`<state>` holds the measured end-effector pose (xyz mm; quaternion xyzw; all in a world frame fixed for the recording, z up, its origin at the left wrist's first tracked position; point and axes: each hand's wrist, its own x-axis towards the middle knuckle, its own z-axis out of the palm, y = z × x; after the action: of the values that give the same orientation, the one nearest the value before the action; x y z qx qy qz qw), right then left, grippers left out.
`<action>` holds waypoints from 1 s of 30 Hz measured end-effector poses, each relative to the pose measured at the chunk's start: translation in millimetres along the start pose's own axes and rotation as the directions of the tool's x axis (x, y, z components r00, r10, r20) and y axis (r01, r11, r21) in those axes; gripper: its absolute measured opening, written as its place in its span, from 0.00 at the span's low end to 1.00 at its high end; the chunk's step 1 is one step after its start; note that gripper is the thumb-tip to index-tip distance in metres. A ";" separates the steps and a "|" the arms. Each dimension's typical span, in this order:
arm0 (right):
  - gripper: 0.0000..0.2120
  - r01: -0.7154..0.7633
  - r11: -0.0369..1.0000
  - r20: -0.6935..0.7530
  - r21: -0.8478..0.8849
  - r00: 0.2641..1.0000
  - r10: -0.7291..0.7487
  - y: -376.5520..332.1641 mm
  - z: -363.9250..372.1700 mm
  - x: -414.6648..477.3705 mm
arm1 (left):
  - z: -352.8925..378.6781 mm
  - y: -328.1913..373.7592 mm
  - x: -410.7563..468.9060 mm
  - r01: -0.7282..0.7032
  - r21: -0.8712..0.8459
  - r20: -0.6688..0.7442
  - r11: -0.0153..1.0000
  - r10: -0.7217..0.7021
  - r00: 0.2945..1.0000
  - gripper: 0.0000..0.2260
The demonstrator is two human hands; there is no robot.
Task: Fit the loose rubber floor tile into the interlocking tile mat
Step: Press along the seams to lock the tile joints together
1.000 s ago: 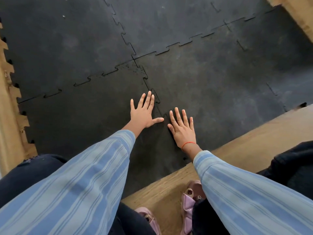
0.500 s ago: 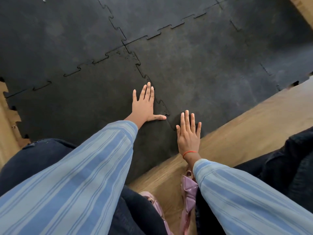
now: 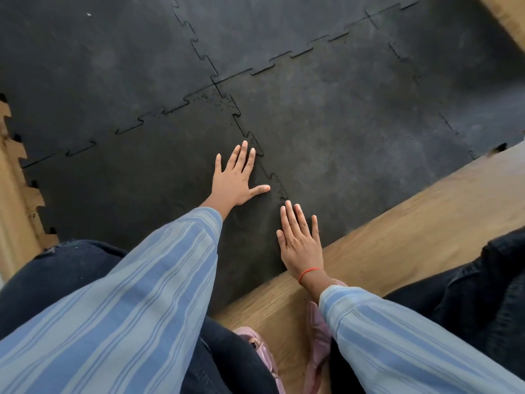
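Where toothed seam runs between them, both hands pressed flat, fingers spread, gripping nothing: left hand [image 3: 235, 180] on loose tile [image 3: 136, 191], right hand [image 3: 301, 240] on mat [image 3: 355, 132] beside wood floor [image 3: 412, 220]. Near tile edge hidden under sleeves.

Wooden floor [image 3: 397, 237] is showing light oak-tone grain at lower right, along the left edge and at the top right corner. Black interlocking tile mat [image 3: 326, 137] is lying flat directly on it, covering most of the view; puzzle-tooth seams are crossing at one junction near centre. Near tile [image 3: 136, 180] is sitting level with its neighbours, teeth engaged along the upper and right seams. Left edge of the mat is showing exposed teeth against bare wood. Pink shoes [image 3: 264, 354] are resting on the wood at bottom centre, partly hidden by clothing
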<state>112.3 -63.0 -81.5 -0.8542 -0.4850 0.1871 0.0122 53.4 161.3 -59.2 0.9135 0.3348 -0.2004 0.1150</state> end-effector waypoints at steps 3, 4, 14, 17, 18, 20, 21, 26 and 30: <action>0.26 0.007 1.000 0.006 -0.012 1.000 -0.007 -3.2 -4.7 4.8 | -2.7 0.7 1.4 -0.014 0.012 0.003 1.000 0.014 1.000 0.42; 0.26 0.011 1.000 -0.003 -0.017 1.000 -0.011 -5.5 -7.4 11.6 | -5.1 -2.6 4.4 -0.010 0.010 -0.005 1.000 0.010 1.000 0.40; 0.26 0.089 0.995 0.024 -0.040 0.996 -0.088 -9.6 -17.0 51.9 | -0.6 -28.1 20.4 0.031 -0.084 -0.035 0.996 -0.034 0.999 0.35; 0.26 0.107 0.994 0.004 -0.031 0.994 -0.107 -22.2 -31.3 80.3 | -8.0 -37.5 30.6 0.014 -0.093 -0.046 0.996 -0.018 0.999 0.31; 0.26 0.142 0.989 -0.001 -0.026 0.990 -0.142 -27.9 -38.9 98.6 | -13.2 -43.6 36.6 0.030 -0.111 -0.046 0.993 -0.035 0.998 0.30; 0.26 0.214 0.976 0.029 -0.031 0.977 -0.213 -37.6 -52.2 136.2 | -21.4 -55.1 48.4 0.072 -0.151 -0.041 0.986 -0.079 0.996 0.28; 0.26 0.243 0.969 0.060 -0.042 0.969 -0.240 -40.4 -56.1 151.8 | -22.5 -58.8 52.6 0.084 -0.156 -0.039 0.984 -0.091 0.995 0.27; 0.27 0.325 0.942 0.164 -0.085 0.937 -0.308 -33.5 -59.3 174.8 | -17.3 -60.3 55.4 0.099 -0.173 -0.029 0.980 -0.106 0.994 0.26; 0.27 0.385 0.916 0.215 -0.113 0.910 -0.356 -40.2 -74.6 194.2 | -36.2 -72.9 59.7 0.088 -0.187 0.006 0.978 -0.089 0.996 0.26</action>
<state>193.2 132.1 -63.8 -0.7230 -0.6502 0.2244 -0.0643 57.5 262.2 -58.8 0.8831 0.3926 -0.1719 0.1909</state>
